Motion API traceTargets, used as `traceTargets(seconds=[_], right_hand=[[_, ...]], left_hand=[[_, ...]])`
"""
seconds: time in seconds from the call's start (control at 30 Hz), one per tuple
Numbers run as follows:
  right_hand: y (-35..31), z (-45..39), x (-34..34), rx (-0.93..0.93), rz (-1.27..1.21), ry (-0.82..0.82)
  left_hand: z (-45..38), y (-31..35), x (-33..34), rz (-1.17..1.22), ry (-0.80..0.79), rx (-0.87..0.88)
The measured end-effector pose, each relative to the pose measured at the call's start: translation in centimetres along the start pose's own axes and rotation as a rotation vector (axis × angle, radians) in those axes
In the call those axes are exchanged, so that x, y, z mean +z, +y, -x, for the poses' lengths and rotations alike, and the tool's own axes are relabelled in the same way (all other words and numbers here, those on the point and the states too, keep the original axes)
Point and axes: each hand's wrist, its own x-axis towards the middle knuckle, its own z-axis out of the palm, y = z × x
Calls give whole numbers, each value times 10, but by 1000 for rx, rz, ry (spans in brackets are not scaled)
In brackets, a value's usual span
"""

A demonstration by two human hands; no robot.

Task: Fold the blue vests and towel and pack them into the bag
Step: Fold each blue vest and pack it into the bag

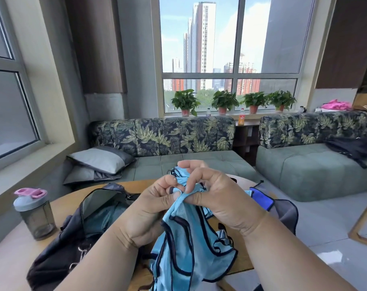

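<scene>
Between both hands, above the table (58, 203), hangs a light blue vest (185, 236). Left hand (149, 208) and right hand (218, 196) pinch its straps together. Better to match the shoulder straps evenly before folding. Left of the hands, the bag (73, 234) waits unzipped.

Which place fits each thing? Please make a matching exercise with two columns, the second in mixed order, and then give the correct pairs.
Things:
1. light blue vest
2. shaker bottle
3. dark bag
4. grey pillows

Places or states:
A. lying on the green sofa, at its left end
B. lying open on the round table, left of the hands
C. held up by both hands, the left hand and the right hand
D. standing upright at the table's left edge, with a pink lid

Pairs: 1-C, 2-D, 3-B, 4-A
</scene>
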Motion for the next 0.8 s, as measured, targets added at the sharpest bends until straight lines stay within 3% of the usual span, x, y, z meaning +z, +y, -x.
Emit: traceTargets(seconds=[0.2,0.4,0.57,0.67,0.8], right_hand=[[4,-2,-3,62,146,160],[12,-2,-2,-14,283,266],[17,0,6,-67,457,423],[14,8,16,111,219,295],[12,12,16,160,-53,194]], left_hand=[[5,-6,-8,-88,68,-83],[11,-11,-3,-98,82,-122],[4,-15,5,-115,337,55],[-1,-20,1,-220,426,188],[0,-25,4,-372,461,296]])
